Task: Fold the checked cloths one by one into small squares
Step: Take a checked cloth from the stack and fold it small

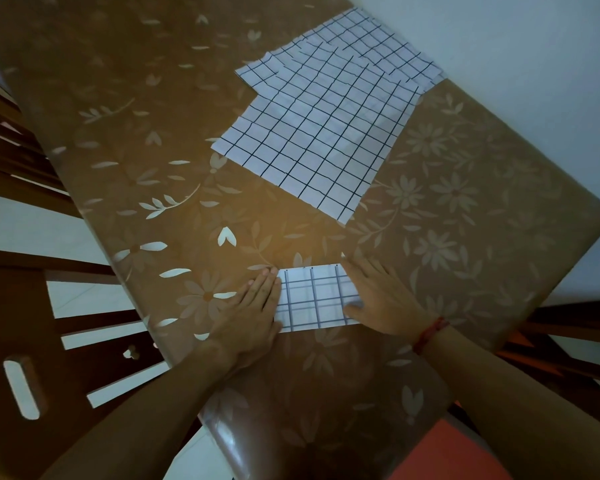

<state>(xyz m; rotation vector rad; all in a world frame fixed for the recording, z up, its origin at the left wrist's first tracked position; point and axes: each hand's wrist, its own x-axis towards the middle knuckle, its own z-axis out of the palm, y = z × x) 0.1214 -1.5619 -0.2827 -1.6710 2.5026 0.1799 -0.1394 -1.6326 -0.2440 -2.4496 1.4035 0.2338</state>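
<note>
A small folded white cloth with dark checks [314,299] lies flat on the table near me. My left hand [253,303] rests flat with straight fingers along the cloth's left edge. My right hand [378,296] lies flat on its right side, thumb pressing the lower right part. Farther away, a pile of unfolded checked cloths [322,126] is spread flat, overlapping one another, reaching the table's far edge.
The table [153,133] wears a brown glossy cover with pale flower prints. Wooden chairs [32,341] stand at its left side. A white wall runs along the right. Something orange [443,452] shows below the table's near corner.
</note>
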